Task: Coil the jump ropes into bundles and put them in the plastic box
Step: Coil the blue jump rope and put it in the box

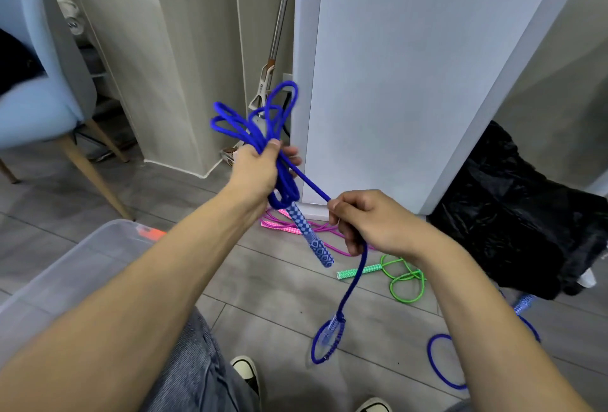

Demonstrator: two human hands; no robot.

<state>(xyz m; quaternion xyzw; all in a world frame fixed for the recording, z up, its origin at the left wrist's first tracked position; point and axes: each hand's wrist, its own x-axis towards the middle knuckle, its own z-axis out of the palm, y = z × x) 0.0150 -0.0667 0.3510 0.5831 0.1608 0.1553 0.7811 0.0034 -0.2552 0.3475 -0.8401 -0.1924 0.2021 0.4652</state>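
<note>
This looks like a room in a home. The floor (269, 283) is grey wood-look planks, with pale walls and a white skirting board along the bottom. A light blue upholstered chair (36, 89) on wooden legs stands at the left, a mop (278, 43) leans in the corner beside a tall white panel (411, 76), and a black plastic bag (513, 214) slumps against the wall at the right.

The grey plank floor (279, 286) carries pink (329, 240), green (403, 280) and blue (442, 362) jump ropes.
</note>
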